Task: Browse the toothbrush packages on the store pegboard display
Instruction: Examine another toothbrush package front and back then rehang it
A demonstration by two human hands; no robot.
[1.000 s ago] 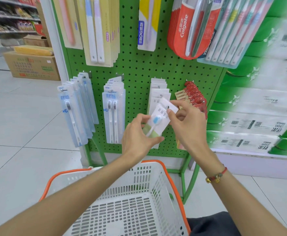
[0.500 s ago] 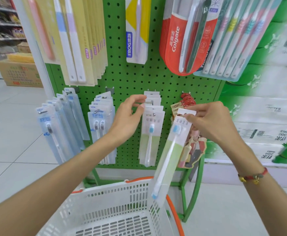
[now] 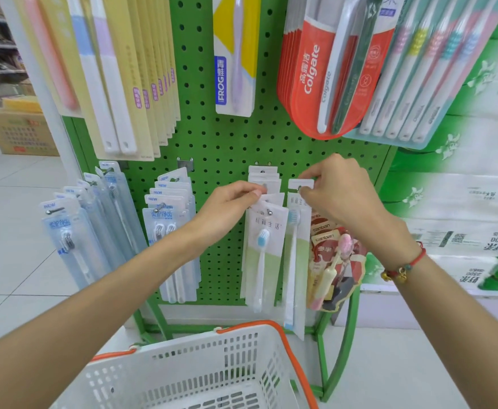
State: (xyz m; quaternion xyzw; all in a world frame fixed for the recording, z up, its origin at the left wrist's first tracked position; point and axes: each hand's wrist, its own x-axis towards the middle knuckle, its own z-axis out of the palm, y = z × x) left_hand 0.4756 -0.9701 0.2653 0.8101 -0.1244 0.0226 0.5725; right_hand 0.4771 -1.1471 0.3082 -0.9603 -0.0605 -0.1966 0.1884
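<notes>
A green pegboard point(image 3: 227, 149) carries hanging toothbrush packages. My right hand point(image 3: 339, 190) pinches the top of a white-and-green package with a blue-headed toothbrush point(image 3: 295, 261), held upright beside the hook. My left hand point(image 3: 230, 208) pinches the top edge of the matching packages point(image 3: 262, 249) that hang on the middle hook. Red children's toothbrush packs point(image 3: 333, 261) hang just right of the held package, partly behind it.
A white basket with orange handles point(image 3: 200, 370) sits below my arms. Blue packs point(image 3: 73, 231) and twin packs point(image 3: 171, 231) hang at left. Larger yellow, FROG and Colgate packs point(image 3: 315, 69) hang above. Green-and-white boxed goods point(image 3: 463, 202) stack at right.
My right hand raised the loose package from a tilt over the basket to upright beside the hook. My left hand shifted right onto the hanging packs. The view moved closer.
</notes>
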